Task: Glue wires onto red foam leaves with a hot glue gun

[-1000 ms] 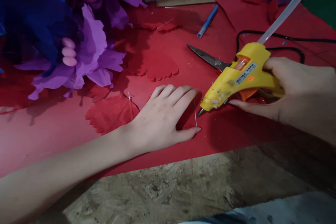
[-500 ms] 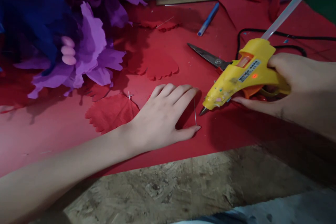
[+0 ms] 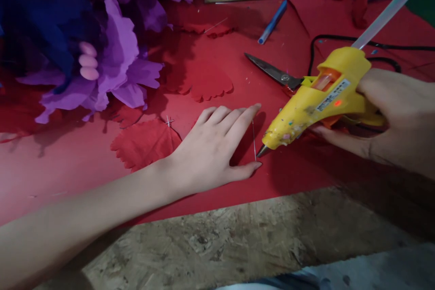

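My left hand (image 3: 212, 145) lies flat on the red sheet (image 3: 234, 199) with its fingers stretched out. Its thumb and index finger are spread apart, and a thin pale wire (image 3: 254, 140) runs between their tips. Wrapped in my right hand (image 3: 397, 118) is a yellow glue gun (image 3: 316, 104) with its red light on. A clear glue stick (image 3: 390, 9) juts from the gun's back. The metal nozzle points down by the wire's lower end, close to my left thumb; whether it touches is unclear. Left of my left hand lies a red scalloped petal (image 3: 144, 145) with wire across it.
Scissors (image 3: 268, 69) lie behind the glue gun, partly hidden by it. A blue pen (image 3: 273, 21) and more red petals (image 3: 210, 81) are farther back. Purple flowers (image 3: 118, 63) fill the upper left. A black cord (image 3: 311, 50) curves at right. The wooden board edge (image 3: 210, 240) is nearest me.
The glue gun has come slightly lower, and its nozzle is now nearer the wire's lower end and my left thumb. My left hand stays almost in place. The view has shifted a little.
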`<action>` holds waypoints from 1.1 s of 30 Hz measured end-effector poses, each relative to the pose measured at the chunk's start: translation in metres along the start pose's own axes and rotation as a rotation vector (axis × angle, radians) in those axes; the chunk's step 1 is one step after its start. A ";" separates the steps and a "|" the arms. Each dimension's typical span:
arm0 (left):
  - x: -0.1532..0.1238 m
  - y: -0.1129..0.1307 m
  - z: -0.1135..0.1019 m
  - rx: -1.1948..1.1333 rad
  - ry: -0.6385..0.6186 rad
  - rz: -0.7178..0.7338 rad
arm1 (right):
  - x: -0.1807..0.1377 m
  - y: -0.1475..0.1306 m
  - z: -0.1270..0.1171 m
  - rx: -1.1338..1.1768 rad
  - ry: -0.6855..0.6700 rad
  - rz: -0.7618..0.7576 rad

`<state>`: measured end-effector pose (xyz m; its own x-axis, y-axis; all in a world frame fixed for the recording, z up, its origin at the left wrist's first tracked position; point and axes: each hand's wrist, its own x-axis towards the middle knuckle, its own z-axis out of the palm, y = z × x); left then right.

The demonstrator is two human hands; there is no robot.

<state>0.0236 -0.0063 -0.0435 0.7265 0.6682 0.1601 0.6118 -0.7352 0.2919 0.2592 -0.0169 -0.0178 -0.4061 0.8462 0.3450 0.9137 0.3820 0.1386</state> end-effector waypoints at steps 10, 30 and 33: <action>-0.001 -0.001 0.002 0.033 0.029 0.034 | 0.001 0.005 0.000 -0.015 -0.017 -0.063; -0.001 -0.001 0.002 0.049 0.026 0.036 | -0.001 0.006 0.003 -0.030 -0.059 0.019; -0.001 0.000 0.002 0.047 0.016 0.029 | -0.001 0.005 0.002 -0.009 -0.086 0.081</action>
<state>0.0233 -0.0069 -0.0457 0.7394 0.6479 0.1829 0.6046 -0.7586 0.2427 0.2643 -0.0147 -0.0191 -0.3301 0.9032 0.2744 0.9436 0.3079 0.1216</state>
